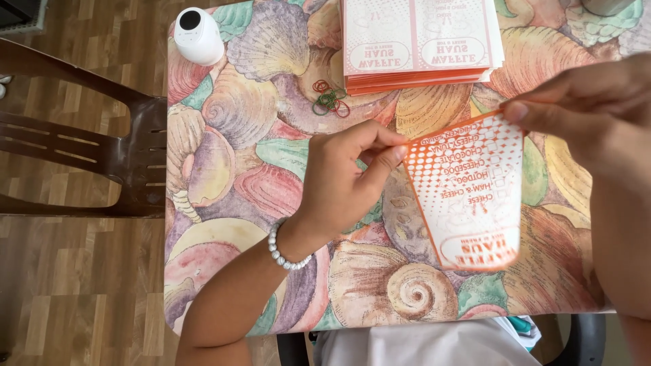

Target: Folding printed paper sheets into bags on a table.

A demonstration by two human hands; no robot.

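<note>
Two hands hold one orange-and-white paper sleeve (471, 196) above the table (230, 156): left hand (346, 183) fingers pinched on its corner, right hand (583, 108) fingers clamped on the opposite corner, keeping it taut. A stack of sleeves (420, 44) is kept at the far edge.

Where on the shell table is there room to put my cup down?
The near left part of the table, beside the left hand, is bare, as is the strip between the white device and the rubber bands. It is crowded around the paper stack and the orange paper sleeve.
</note>
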